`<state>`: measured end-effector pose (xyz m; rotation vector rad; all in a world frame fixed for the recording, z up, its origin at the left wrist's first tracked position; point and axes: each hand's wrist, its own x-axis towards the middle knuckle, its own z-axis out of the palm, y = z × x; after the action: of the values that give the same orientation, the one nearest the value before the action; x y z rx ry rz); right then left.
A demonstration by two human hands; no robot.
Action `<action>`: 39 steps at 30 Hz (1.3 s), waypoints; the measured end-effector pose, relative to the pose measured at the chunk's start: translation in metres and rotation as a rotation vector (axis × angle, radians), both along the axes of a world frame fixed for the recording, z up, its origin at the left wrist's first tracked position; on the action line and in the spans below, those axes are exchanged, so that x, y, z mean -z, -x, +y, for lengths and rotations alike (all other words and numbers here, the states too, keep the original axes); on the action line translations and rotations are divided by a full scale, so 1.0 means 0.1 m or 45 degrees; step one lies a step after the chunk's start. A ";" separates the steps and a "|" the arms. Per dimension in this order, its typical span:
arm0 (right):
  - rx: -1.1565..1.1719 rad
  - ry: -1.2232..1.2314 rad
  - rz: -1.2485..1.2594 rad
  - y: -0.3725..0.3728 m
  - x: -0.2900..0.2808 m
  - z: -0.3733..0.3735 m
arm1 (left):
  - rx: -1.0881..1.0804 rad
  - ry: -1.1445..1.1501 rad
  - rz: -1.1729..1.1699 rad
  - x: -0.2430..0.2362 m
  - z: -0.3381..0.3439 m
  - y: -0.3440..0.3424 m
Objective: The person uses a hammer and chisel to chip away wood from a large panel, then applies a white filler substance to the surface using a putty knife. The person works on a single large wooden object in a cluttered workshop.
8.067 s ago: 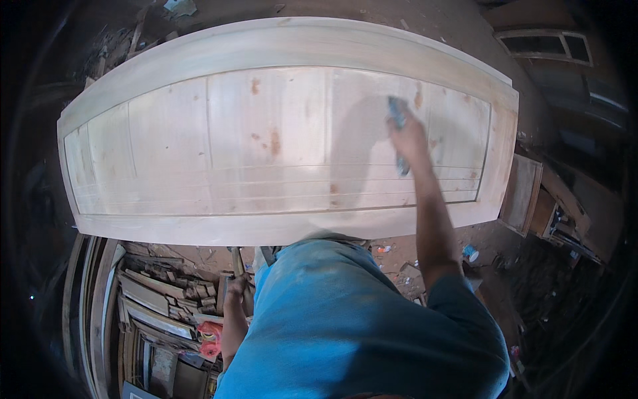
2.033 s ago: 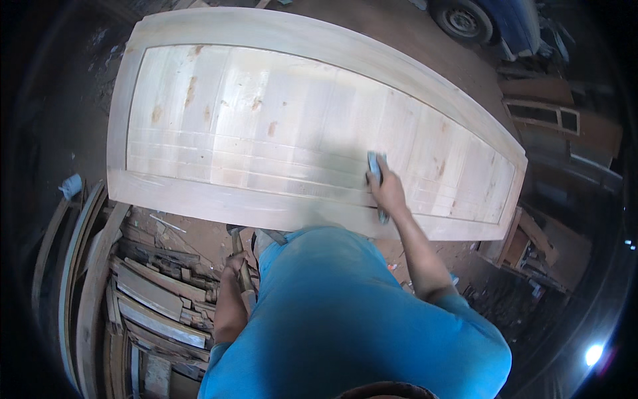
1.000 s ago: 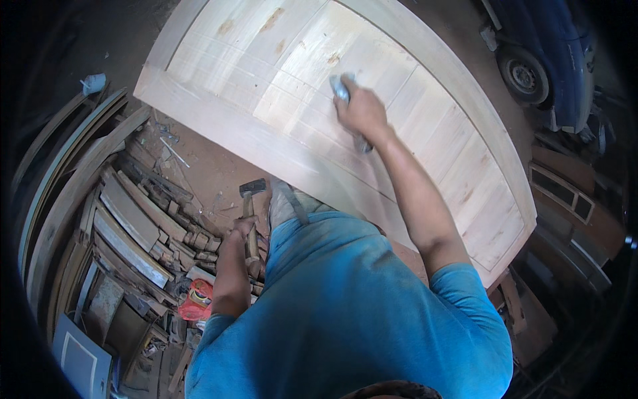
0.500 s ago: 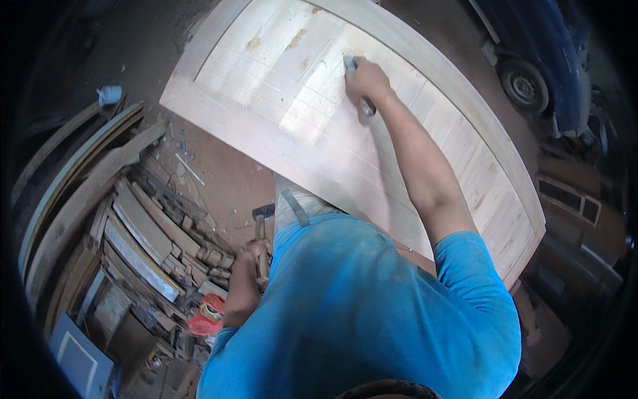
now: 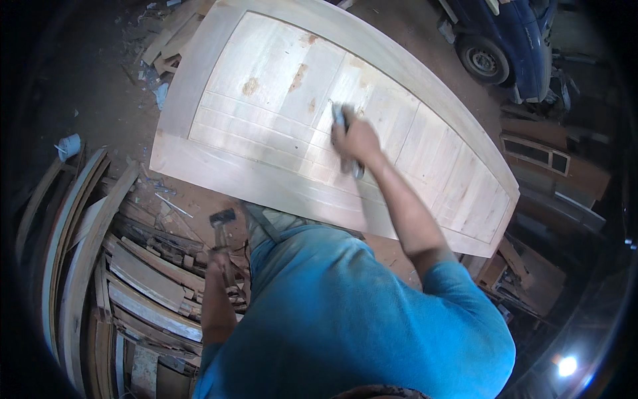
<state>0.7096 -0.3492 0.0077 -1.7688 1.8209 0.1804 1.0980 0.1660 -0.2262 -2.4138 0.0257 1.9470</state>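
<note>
Under my right hand (image 5: 357, 141) lies a large pale wooden door panel (image 5: 266, 143) with a curved far edge and a raised frame. That hand is closed around a narrow grey metal tool (image 5: 338, 118). Motion blurs it, so its exact kind cannot be made out. It stays over the panel's middle boards, close to their surface. Brown patches mark the boards farther left. Low on the left, my left hand (image 5: 218, 259) grips a hammer (image 5: 222, 217) by its wooden handle, head up. The hammer is beside my leg, apart from the panel.
Stacked curved and straight timber (image 5: 149, 272) fills the lower left. A white bucket (image 5: 68, 146) stands beyond the stack. Wood offcuts (image 5: 174, 40) lie behind the panel's left end. A dark blue vehicle (image 5: 508, 40) stands at the far right, above a framed wooden piece (image 5: 535, 154).
My right hand has moved nearer to me and slightly left with the grey tool. The hammer has shifted left with my left hand. The whole view has also shifted.
</note>
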 end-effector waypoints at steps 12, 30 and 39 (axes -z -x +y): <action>0.109 -0.001 -0.134 -0.54 -0.04 0.45 | -0.126 0.010 -0.064 0.13 -0.81 -0.96; 0.042 0.088 -0.018 -1.28 0.15 -0.90 | -0.111 0.082 0.080 0.03 -0.56 -0.47; 0.080 0.239 -0.080 -1.33 0.32 -1.13 | 0.006 0.388 0.146 0.15 -0.36 -0.64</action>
<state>0.8422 -0.4622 -0.0248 -1.8178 1.8969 -0.0727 1.1621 0.1304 -0.2410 -2.4647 0.3566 2.2206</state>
